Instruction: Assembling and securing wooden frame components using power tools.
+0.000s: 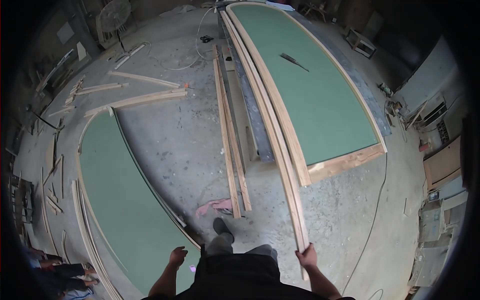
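My right hand (307, 256) grips the near end of a long pale wooden strip (293, 210). The strip runs away from me along the left side of a table (264, 145). On that table lies a large green panel (320, 100) with a pale wooden edge, rounded at the far end. A dark, tapered tool (294, 61) rests on the green surface. My left hand (178, 256) is empty, its fingers loosely bent and partly apart, above the edge of a second green panel (117, 185) low on the left.
Two long boards (226, 145) lean down from the table's left side, near a pink cloth (215, 206) on the floor. Loose wood strips (145, 78) lie far left. A cable (378, 200) crosses the floor at right. Another person's legs (70, 270) show lower left.
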Demonstrator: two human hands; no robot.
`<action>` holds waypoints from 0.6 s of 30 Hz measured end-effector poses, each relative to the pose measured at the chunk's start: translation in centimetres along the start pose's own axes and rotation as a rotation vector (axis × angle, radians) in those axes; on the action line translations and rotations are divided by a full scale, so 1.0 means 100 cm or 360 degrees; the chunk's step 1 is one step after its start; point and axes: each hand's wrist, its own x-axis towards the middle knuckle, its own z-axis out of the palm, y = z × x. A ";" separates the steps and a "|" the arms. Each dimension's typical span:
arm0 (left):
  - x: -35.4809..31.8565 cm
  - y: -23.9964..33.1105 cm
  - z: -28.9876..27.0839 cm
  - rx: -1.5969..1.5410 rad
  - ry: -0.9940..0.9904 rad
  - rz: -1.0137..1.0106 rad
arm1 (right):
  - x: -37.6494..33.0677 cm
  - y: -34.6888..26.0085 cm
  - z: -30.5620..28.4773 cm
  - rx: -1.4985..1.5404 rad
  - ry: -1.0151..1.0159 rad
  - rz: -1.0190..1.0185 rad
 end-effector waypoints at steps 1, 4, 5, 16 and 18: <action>0.010 0.011 -0.022 0.0014 0.0001 0.0011 | 0.000 0.003 0.003 -0.0023 0.0018 0.0021; 0.039 0.020 -0.079 0.0121 0.0059 -0.0003 | 0.005 -0.004 0.005 -0.0004 -0.0031 0.0070; 0.052 0.033 -0.090 -0.0007 0.0130 -0.0095 | 0.004 -0.005 0.006 0.0013 -0.0025 0.0103; 0.203 0.292 -0.096 0.0413 -0.0309 0.0609 | 0.014 -0.070 0.007 -0.0192 -0.0174 0.0436; 0.236 0.343 -0.095 0.0402 -0.0327 0.0813 | 0.025 -0.102 -0.010 -0.0288 -0.0298 0.0695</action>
